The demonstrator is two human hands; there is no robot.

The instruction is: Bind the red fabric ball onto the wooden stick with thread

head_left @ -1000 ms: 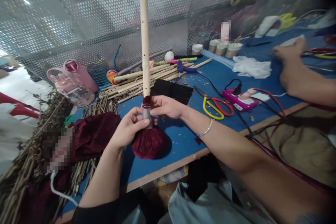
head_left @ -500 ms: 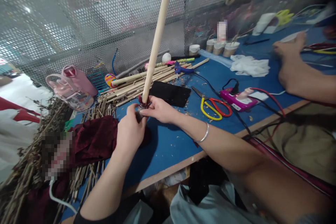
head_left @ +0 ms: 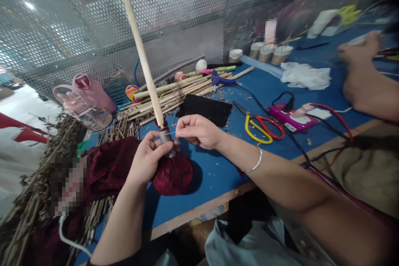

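A pale wooden stick rises from a dark red cloth-covered ball, tilted up and to the left. Grey thread is wound around the neck just above the ball, with a dark red cloth edge showing over it. My left hand is closed around this wound neck. To its right, my right hand pinches the thread's free end, which runs taut and thin from the neck to my fingertips. Dark red cloth lies to the left of my left hand.
Scissors with yellow and red handles lie right of a black cloth piece. Behind are several wooden sticks and a blue glue gun. A purple power strip trails cables. Another person's arm reaches in at right.
The stick has swung from leaning right to leaning left, and the red ball has come into view. My right hand has drawn away from the neck, pulling the thread out.
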